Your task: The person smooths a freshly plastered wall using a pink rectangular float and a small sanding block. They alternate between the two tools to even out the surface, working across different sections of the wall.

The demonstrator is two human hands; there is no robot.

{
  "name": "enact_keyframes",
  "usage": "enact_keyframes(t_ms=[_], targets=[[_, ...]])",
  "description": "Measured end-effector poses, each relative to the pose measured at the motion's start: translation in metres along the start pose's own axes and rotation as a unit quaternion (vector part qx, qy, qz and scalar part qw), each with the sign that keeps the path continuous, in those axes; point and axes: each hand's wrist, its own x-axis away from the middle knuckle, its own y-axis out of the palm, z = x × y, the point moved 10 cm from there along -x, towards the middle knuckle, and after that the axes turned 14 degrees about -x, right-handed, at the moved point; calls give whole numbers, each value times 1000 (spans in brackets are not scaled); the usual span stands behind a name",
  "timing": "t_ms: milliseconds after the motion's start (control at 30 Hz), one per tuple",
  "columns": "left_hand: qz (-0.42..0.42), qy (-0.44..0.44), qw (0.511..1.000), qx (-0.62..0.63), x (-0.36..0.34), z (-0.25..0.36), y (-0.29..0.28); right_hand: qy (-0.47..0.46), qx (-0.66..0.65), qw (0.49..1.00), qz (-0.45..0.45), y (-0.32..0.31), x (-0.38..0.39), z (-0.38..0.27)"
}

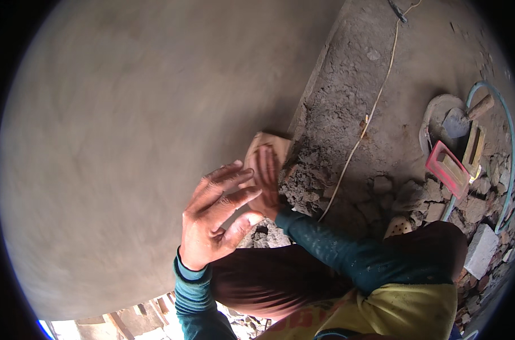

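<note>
My right hand (266, 175) lies with fingers flat on a wooden board (273, 141), which rests against the smooth grey plastered surface (116, 147) beside its rough edge; the hand is slightly blurred. My left hand (212, 218) is raised nearer the camera, just left of and partly over the right one, its fingers bent but apart with nothing visible in them.
A rough rubble strip (331, 90) carries a pale cord (376, 102). At right are a round basin (430, 110) with a trowel (455, 122), a red plastic tool (447, 170), wooden pieces (474, 147), a blue hose (509, 141), broken bricks and a pale block (481, 249).
</note>
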Motion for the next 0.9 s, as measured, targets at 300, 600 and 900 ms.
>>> enact_keyframes(t_ms=[300, 600, 900], targets=[[-3, -41, 999, 14, 19, -6, -7, 108, -92, 976, 163, -134, -261, 116], [-20, 2, 999, 41, -7, 3, 14, 98, -30, 994, 41, -19, -11, 53], [-16, -20, 1000, 11, 8, 7, -1, 25, -9, 999, -23, -20, -139, 1]])
